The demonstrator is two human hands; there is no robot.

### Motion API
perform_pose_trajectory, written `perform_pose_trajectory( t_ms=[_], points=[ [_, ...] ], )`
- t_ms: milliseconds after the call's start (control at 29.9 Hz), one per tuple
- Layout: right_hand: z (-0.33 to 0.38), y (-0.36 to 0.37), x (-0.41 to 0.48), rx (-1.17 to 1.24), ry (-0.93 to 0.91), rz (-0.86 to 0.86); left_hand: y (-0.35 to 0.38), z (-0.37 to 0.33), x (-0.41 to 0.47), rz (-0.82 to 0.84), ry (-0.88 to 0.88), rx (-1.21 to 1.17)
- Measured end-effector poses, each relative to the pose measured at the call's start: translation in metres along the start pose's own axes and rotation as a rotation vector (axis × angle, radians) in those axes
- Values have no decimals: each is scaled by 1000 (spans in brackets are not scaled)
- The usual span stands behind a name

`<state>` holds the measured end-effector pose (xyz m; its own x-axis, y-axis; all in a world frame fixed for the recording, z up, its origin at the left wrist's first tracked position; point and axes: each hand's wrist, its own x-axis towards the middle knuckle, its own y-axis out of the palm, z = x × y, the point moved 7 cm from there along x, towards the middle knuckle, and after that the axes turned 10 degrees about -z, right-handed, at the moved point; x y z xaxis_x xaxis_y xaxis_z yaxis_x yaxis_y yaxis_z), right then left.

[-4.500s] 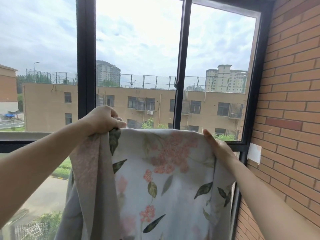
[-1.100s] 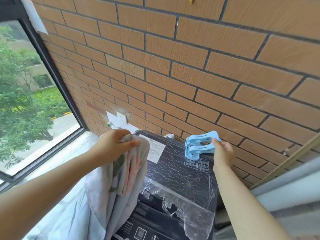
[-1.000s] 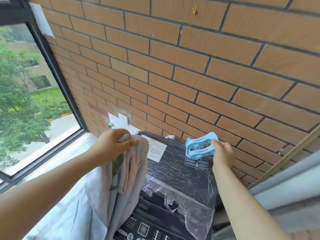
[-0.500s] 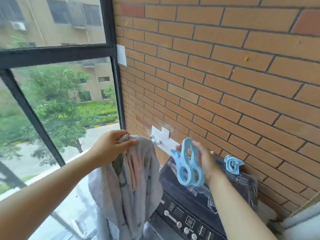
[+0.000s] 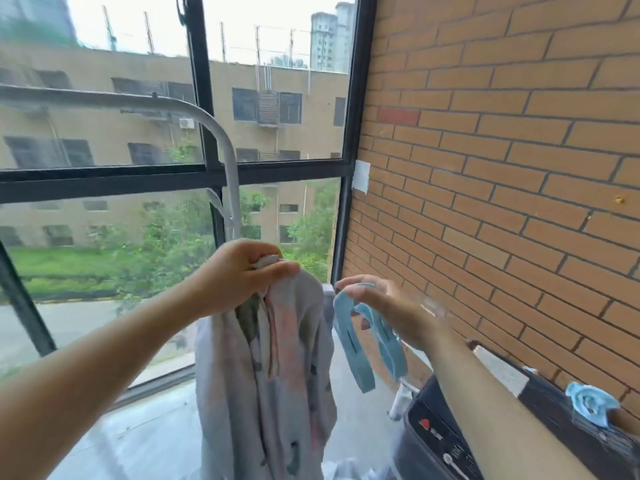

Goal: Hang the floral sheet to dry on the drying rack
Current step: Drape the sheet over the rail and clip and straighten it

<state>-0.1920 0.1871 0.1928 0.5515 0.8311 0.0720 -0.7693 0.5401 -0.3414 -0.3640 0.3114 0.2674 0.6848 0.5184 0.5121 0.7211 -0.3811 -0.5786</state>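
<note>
Below the left hand (image 5: pixel 239 275), floral sheet (image 5: pixel 270 375) (blurred) runs offscreen.

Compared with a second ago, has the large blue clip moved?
Yes. The right hand has lifted the large blue clip off the washing machine lid, leftward toward the floral sheet.

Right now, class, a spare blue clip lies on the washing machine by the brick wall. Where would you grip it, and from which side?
Probably pinch the spare blue clip across its rounded looped body, coming from above on the side away from the brick wall. The wall sits close behind it, while its top lies uncovered on the washing machine.
</note>
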Motion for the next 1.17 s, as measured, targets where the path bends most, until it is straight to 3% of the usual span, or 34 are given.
perform_pose_trajectory(
  t_ms=[134,234,468,668,902,969,1169],
  points=[
    [35,49,-8,-26,-71,32,-57,-4,-17,-105,29,46],
    [53,73,-17,80,-42,179,-78,-10,-26,-133,54,92],
    [105,70,-14,229,-75,273,-108,-29,-36,-213,-4,130],
    [154,8,8,443,-330,23,-144,-20,-47,-330,-187,299],
    [206,-28,35,436,-567,-244,-143,6,-61,-109,-440,368],
    [213,-32,46,413,-582,-295,-141,3,-61,-88,-443,361],
    [244,-5,49,401,-653,-215,-164,-14,-45,-290,-284,319]
  ],
)
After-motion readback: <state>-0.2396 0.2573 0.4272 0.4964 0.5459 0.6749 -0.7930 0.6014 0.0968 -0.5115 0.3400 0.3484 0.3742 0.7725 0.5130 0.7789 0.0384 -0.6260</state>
